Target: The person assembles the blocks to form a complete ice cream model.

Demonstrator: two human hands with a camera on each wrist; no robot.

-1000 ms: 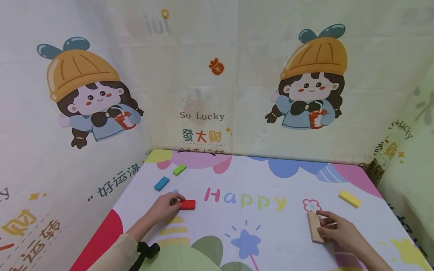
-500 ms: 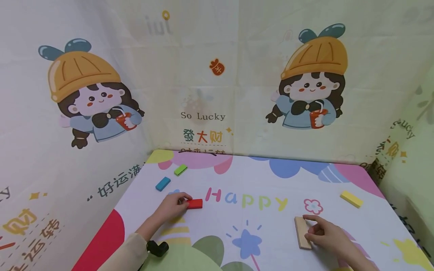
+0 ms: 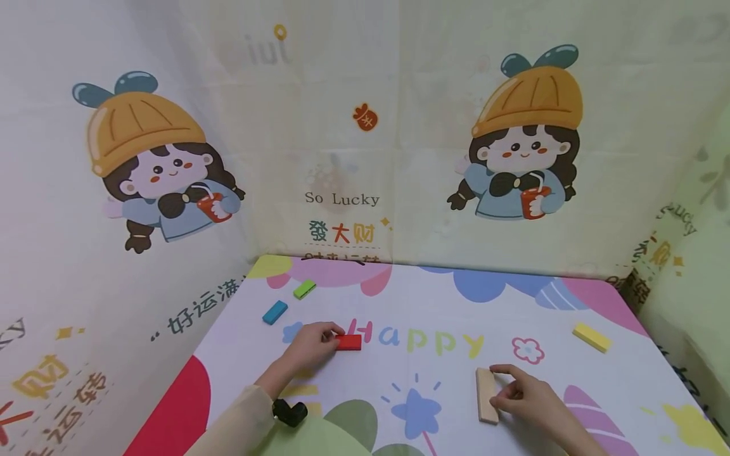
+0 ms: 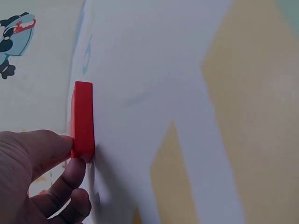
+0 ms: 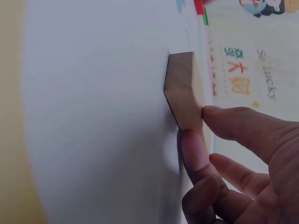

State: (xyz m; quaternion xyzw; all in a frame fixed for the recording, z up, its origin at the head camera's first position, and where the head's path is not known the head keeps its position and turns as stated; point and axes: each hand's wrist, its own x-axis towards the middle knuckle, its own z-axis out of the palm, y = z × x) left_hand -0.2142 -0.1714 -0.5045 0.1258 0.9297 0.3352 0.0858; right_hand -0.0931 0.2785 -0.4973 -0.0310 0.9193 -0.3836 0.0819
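Observation:
My left hand pinches the left end of a small red block between thumb and fingers, low at the printed tabletop just under the "H" of "Happy". In the left wrist view the red block points away from the fingertips. To the right, my right hand grips a plain wooden block by its right long side, left of and below the flower print. The right wrist view shows the wooden block between thumb and fingers, one end face bare, close to the table surface.
A blue block and a green block lie at the back left. One yellow block lies at the right. Cloth-covered walls with cartoon prints stand around the back and sides of the table.
My left hand has moved right with the red block, toward the "H". My right hand has carried the wooden block left and slightly nearer to me. The other blocks stay put.

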